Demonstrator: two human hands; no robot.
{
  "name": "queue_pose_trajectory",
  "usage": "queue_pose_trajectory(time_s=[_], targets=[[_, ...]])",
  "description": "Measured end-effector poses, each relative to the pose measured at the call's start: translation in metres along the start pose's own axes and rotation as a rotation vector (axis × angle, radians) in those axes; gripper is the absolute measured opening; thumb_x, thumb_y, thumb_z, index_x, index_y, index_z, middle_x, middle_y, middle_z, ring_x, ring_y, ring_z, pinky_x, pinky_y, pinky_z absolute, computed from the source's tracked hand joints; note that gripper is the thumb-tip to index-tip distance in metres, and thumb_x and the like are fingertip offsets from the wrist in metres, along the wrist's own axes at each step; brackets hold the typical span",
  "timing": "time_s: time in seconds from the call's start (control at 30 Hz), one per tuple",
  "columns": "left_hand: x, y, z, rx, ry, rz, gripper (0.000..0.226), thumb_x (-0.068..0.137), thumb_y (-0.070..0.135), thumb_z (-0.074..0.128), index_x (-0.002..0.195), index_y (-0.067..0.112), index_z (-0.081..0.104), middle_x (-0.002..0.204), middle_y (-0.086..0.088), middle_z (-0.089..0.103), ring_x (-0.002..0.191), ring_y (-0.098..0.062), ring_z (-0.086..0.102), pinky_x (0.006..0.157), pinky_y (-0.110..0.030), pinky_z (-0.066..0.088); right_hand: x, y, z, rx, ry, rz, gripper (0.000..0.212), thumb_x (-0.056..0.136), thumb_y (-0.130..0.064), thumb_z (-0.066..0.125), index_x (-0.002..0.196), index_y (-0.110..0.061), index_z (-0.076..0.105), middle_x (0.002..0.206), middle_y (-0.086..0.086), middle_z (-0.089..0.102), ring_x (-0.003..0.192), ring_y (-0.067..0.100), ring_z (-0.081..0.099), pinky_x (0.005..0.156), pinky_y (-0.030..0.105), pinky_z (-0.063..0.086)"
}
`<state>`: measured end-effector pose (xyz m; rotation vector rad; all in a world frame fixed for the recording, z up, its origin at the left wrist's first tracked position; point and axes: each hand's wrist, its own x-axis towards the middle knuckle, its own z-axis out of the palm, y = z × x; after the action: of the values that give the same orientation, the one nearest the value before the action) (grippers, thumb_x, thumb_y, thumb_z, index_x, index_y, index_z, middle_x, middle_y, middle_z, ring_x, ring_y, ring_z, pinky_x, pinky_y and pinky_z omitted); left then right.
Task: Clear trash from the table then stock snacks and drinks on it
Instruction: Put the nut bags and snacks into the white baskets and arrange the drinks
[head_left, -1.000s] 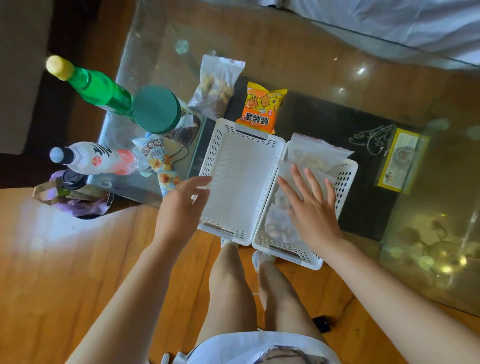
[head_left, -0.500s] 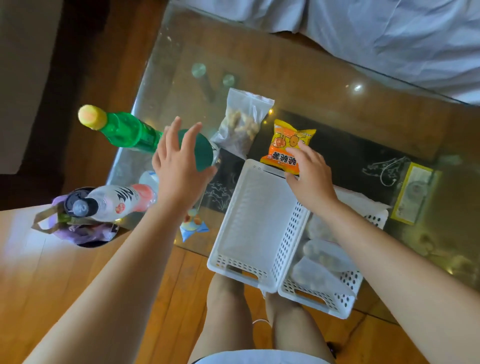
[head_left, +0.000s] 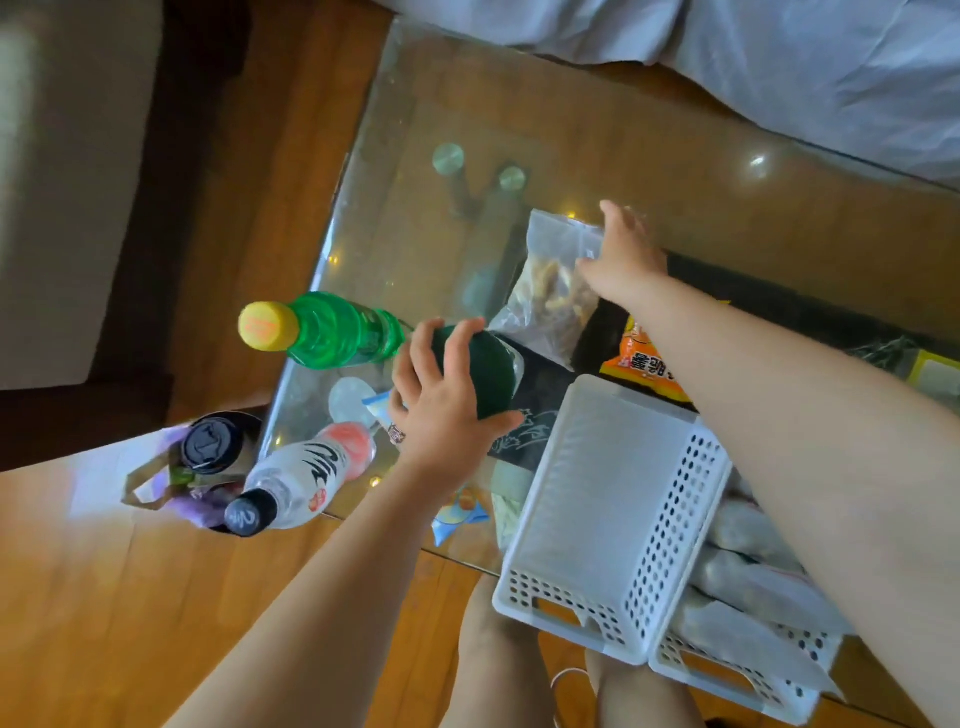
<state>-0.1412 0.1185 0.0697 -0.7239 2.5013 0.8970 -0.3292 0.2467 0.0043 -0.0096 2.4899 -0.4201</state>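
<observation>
Looking down, I see the glass table (head_left: 649, 156) filling most of the view, with grey bedding (head_left: 779, 67) beyond its far edge at 1 o'clock and wooden floor (head_left: 78, 597) on my side. Two white perforated baskets sit side by side at the near edge around 5 o'clock: the left basket (head_left: 597, 519) is bare inside, and the right basket (head_left: 748, 670) holds clear bags of snacks (head_left: 748, 571). My right forearm crosses above that second basket.

At 9 o'clock from the baskets stands a green bottle (head_left: 343, 330) with a yellow cap, and nearer me, at 8 o'clock, a white and pink drink bottle (head_left: 306, 478) with a dark cap. Off the table's corner, a bin with a purple liner (head_left: 208, 467) holds a lidded coffee cup (head_left: 213, 444).

My left hand (head_left: 447, 405) has its fingers wrapped over the dark green lid of a jar (head_left: 493, 374), gripping it from above. My right hand (head_left: 623, 254) reaches to 12 o'clock, fingers spread open and resting on the top corner of a clear zip bag of fried snacks (head_left: 550, 291); whether it pinches the bag, I cannot tell. An orange snack packet (head_left: 644, 358) lies just beyond the left basket, partly under my right arm. A small blue packet (head_left: 457, 514) lies by the near table edge, under my left wrist.
</observation>
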Motion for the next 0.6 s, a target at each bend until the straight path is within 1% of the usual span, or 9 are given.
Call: queue_pose_trajectory(time_s=[0.1, 0.17, 0.23, 0.3, 0.33, 0.4, 0.47, 0.53, 0.6], targets=[[0.000, -0.001, 0.001, 0.012, 0.003, 0.007, 0.088, 0.066, 0.032, 0.077, 0.136, 0.041, 0.023, 0.146, 0.009, 0.005, 0.132, -0.010, 0.000, 0.106, -0.053, 0.020, 0.006, -0.001, 0.001, 0.080, 0.023, 0.094, 0.047, 0.094, -0.019, 0.045, 0.139, -0.017, 0.032, 0.141, 0.011, 0.039, 0.129, 0.032, 0.038, 0.105, 0.046, 0.034], [0.000, -0.001, 0.000, 0.026, -0.006, 0.003, 0.089, 0.067, 0.033, 0.076, 0.137, 0.041, 0.022, 0.146, 0.011, 0.004, 0.133, -0.011, -0.001, 0.106, -0.053, 0.020, 0.001, 0.000, 0.003, 0.150, 0.066, 0.116, 0.032, 0.096, -0.015, 0.040, 0.128, -0.013, 0.045, 0.131, 0.015, 0.046, 0.120, 0.034, 0.045, 0.098, 0.040, 0.037], [0.001, -0.001, -0.002, 0.031, -0.024, -0.008, 0.090, 0.067, 0.032, 0.077, 0.136, 0.042, 0.020, 0.143, 0.015, 0.002, 0.131, -0.009, -0.001, 0.107, -0.054, 0.019, -0.008, 0.002, 0.004, 0.167, 0.068, 0.097, 0.018, 0.095, -0.010, 0.037, 0.098, -0.010, 0.055, 0.102, 0.018, 0.052, 0.097, 0.033, 0.048, 0.077, 0.031, 0.036], [0.002, -0.001, -0.004, 0.030, -0.041, -0.022, 0.090, 0.067, 0.031, 0.078, 0.135, 0.043, 0.020, 0.142, 0.017, 0.001, 0.132, -0.010, -0.001, 0.107, -0.054, 0.019, -0.024, 0.001, 0.000, 0.185, 0.040, 0.093, 0.030, 0.092, -0.003, 0.036, 0.064, -0.004, 0.047, 0.070, 0.010, 0.046, 0.081, 0.030, 0.042, 0.064, 0.029, 0.030], [0.003, 0.000, -0.004, 0.035, -0.046, -0.027, 0.090, 0.067, 0.031, 0.078, 0.135, 0.042, 0.021, 0.143, 0.015, 0.001, 0.133, -0.013, 0.000, 0.107, -0.054, 0.019, -0.031, 0.001, -0.002, 0.229, 0.030, 0.100, 0.034, 0.090, -0.001, 0.036, 0.057, -0.004, 0.045, 0.064, 0.010, 0.043, 0.078, 0.031, 0.042, 0.060, 0.030, 0.033], [0.004, 0.002, -0.006, 0.050, -0.051, -0.042, 0.090, 0.066, 0.031, 0.078, 0.136, 0.041, 0.022, 0.147, 0.008, 0.004, 0.136, -0.019, 0.001, 0.107, -0.052, 0.020, -0.042, -0.001, -0.009, 0.445, 0.033, 0.133, 0.028, 0.089, -0.001, 0.042, 0.073, 0.006, 0.063, 0.080, 0.022, 0.061, 0.086, 0.041, 0.055, 0.074, 0.040, 0.051], [0.004, 0.006, -0.009, 0.054, -0.060, -0.066, 0.090, 0.066, 0.029, 0.079, 0.136, 0.039, 0.024, 0.149, 0.004, 0.005, 0.137, -0.022, 0.003, 0.108, -0.050, 0.019, -0.060, -0.007, -0.019, 0.725, 0.042, 0.165, 0.023, 0.088, -0.002, 0.046, 0.094, 0.008, 0.066, 0.103, 0.024, 0.066, 0.095, 0.037, 0.063, 0.088, 0.043, 0.053], [0.004, 0.012, -0.011, 0.080, -0.065, -0.097, 0.089, 0.067, 0.028, 0.079, 0.137, 0.037, 0.024, 0.149, 0.000, 0.007, 0.137, -0.026, 0.005, 0.109, -0.049, 0.018, -0.082, -0.008, -0.031, 0.902, 0.005, 0.146, 0.022, 0.089, 0.001, 0.047, 0.099, 0.008, 0.065, 0.108, 0.028, 0.064, 0.085, 0.030, 0.061, 0.090, 0.045, 0.052], [0.002, 0.021, -0.011, 0.130, -0.031, -0.150, 0.089, 0.067, 0.027, 0.079, 0.137, 0.035, 0.024, 0.150, -0.003, 0.009, 0.139, -0.029, 0.006, 0.111, -0.048, 0.016, -0.108, -0.001, -0.046, 0.942, 0.000, 0.070, 0.022, 0.091, 0.000, 0.046, 0.100, 0.007, 0.065, 0.107, 0.030, 0.064, 0.082, 0.027, 0.059, 0.089, 0.045, 0.052]])
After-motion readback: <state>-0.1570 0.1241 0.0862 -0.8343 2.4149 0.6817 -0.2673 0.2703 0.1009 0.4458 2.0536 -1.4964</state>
